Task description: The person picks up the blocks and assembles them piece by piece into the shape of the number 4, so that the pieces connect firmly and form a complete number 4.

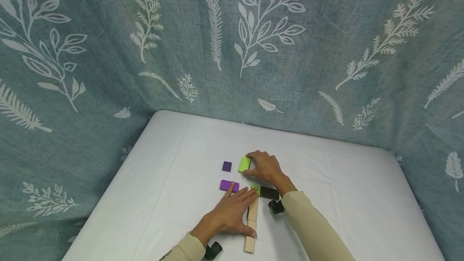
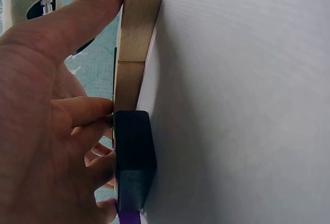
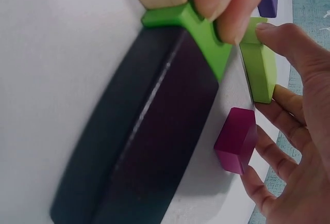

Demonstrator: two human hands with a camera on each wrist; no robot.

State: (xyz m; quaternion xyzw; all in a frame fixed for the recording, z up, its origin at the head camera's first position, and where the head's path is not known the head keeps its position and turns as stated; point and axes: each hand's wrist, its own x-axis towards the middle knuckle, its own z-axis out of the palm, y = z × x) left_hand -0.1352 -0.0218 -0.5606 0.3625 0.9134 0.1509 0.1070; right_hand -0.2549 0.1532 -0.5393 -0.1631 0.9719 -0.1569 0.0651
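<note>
Where fingers [image 3: 286, 123] pinch, lime block [image 3: 262, 69] lies

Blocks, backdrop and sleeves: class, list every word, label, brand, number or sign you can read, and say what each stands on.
There is no readable text in any view.
Blocks: no lettering on the faces shown.
Backdrop: printed leaves and sprigs, no writing visible.
Left sleeve: a dark mark, too small to read.
</note>
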